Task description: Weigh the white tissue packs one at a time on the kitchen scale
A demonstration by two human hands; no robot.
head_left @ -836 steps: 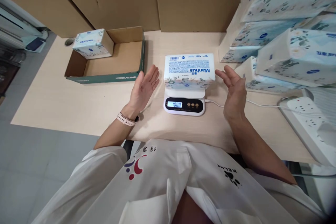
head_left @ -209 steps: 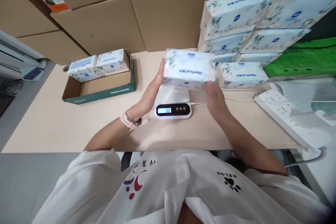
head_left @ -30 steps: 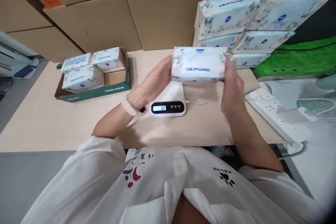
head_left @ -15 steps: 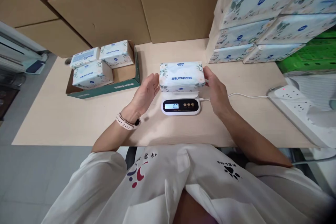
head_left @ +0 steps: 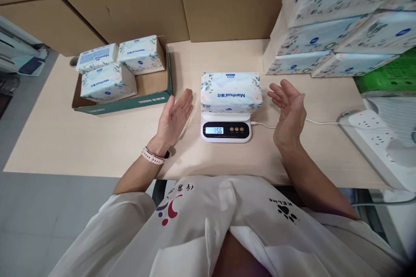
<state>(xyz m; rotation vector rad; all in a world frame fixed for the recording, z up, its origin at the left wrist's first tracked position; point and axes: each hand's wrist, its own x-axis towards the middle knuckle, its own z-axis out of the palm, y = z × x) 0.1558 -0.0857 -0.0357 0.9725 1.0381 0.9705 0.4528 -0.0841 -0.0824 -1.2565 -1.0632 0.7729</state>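
Tissue pack (head_left: pixel 230 91) on scale (head_left: pixel 226 129) (hands apart)

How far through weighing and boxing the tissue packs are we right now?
Done: three packs sit in the cardboard tray. In hand: one tissue pack rests on the scale, reading 95.6, left hand and right hand open beside it. Left: the stack at right.

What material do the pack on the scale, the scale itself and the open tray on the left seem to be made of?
Pack: probably thin printed plastic film, slightly glossy and soft at the corners. Scale: apparently smooth white plastic with a glossy black display panel. Tray: cardboard, brown and matt inside, green printed outside.
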